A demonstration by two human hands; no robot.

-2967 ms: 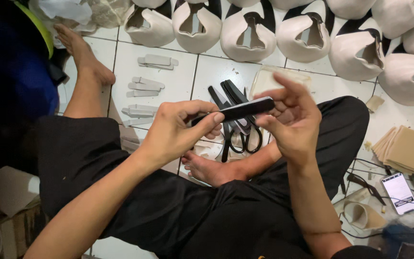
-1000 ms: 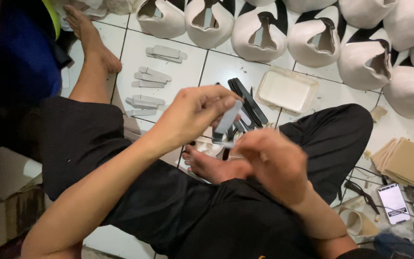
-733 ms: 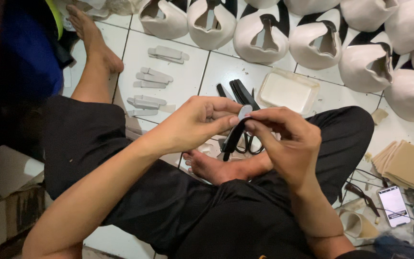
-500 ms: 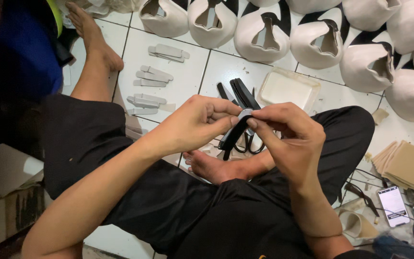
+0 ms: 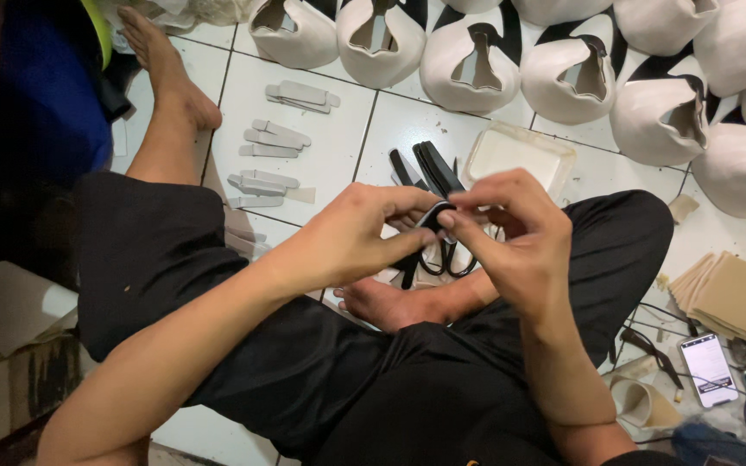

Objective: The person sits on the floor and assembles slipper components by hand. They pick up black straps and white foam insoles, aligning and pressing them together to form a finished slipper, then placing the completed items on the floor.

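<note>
Black strip [image 5: 429, 217] is pinched in the grip of both left hand [image 5: 351, 237] and right hand [image 5: 520, 237].

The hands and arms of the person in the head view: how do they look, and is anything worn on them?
Both arms are bare from the elbow down, with no sleeves visible. The left hand and the right hand wear no gloves, and no rings, watch or bracelet can be seen. The fingernails are short and unpainted. The black clothing covers only the legs and lap.
</note>
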